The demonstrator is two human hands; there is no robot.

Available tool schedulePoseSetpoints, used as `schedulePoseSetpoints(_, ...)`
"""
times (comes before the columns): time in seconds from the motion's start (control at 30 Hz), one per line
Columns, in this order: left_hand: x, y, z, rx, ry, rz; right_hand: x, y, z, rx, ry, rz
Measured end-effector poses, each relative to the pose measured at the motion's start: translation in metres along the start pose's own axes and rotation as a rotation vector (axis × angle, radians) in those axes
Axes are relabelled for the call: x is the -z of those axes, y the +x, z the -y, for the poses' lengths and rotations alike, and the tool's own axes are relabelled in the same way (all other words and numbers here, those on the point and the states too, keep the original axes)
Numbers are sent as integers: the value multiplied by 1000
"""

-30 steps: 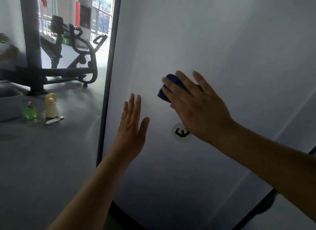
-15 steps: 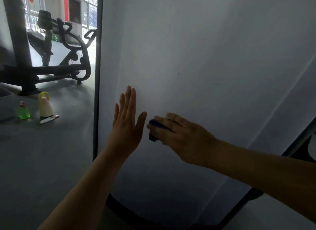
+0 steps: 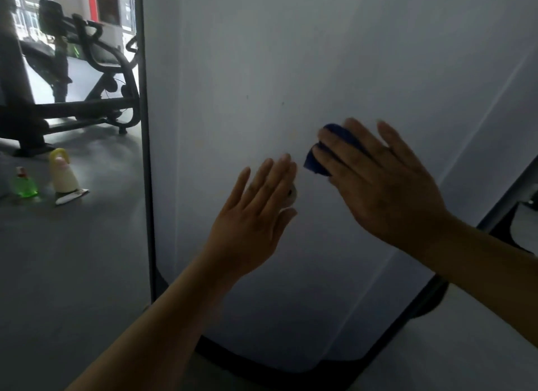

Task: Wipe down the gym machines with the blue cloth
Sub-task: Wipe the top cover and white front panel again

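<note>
A large white machine panel (image 3: pixel 291 70) with a dark frame fills most of the view. My right hand (image 3: pixel 381 181) presses the blue cloth (image 3: pixel 316 162) flat against the panel with straight, spread fingers; only the cloth's left and upper edge shows past the fingers. My left hand (image 3: pixel 253 219) lies flat on the panel just left of the cloth, fingers straight and together. It partly covers a small round logo sticker (image 3: pixel 292 195).
On the grey floor to the left stand a green bottle (image 3: pixel 24 184), a cream bottle with a yellow handle (image 3: pixel 62 172) and a small tube (image 3: pixel 71 197). Behind them is a black exercise machine (image 3: pixel 87 70). The panel's dark frame edge (image 3: pixel 145 157) runs vertically.
My right hand swept the cloth down and left, then back up and to the right. My left hand stays flat on the panel.
</note>
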State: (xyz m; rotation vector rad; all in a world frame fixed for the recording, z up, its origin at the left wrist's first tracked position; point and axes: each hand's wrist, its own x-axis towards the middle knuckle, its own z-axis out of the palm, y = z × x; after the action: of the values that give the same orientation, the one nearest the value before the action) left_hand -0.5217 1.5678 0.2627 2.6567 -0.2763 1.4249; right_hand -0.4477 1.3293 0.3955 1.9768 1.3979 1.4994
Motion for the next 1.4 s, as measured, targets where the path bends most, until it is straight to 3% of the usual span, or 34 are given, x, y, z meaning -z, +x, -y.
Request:
schedulePoseSetpoints(0.07,-11,-1,-10,-38,25,-29,-4,-11,10,-22,-1,-5)
schedulePoseSetpoints(0.2,-28,-4,-10,-46,52,-126,-15,-36,13,190,-7,84)
schedulePoseSetpoints(0.37,-38,-4,-13,12,46,-134,-16,-39,11,-2,52,-48)
schedulePoseSetpoints(0.47,-41,-5,-11,-4,59,-143,-28,-58,37,123,97,81)
schedulePoseSetpoints(0.53,-42,-5,-11,-2,57,-140,-28,-55,29,140,97,43)
schedulePoseSetpoints(0.7,-40,-4,-10,9,44,-132,-34,-66,48,-72,109,-57)
schedulePoseSetpoints(0.8,-40,-5,-8,-9,80,-145,-49,-97,70,128,134,65)
schedulePoseSetpoints(0.87,-41,-6,-9,5,93,-146,-51,-99,65,199,118,56)
schedulePoseSetpoints(1.03,-40,-12,-17,49,90,-114,-54,-103,69,-46,114,-94)
schedulePoseSetpoints(1.2,-44,-24,-16,44,115,-50,-65,-131,93,196,98,67)
schedulePoseSetpoints(1.33,-44,-28,-23,90,103,-56,-60,-128,84,-230,115,-105)
schedulePoseSetpoints(1.4,-46,-32,-26,101,112,-38,-69,-143,110,-200,139,-48)
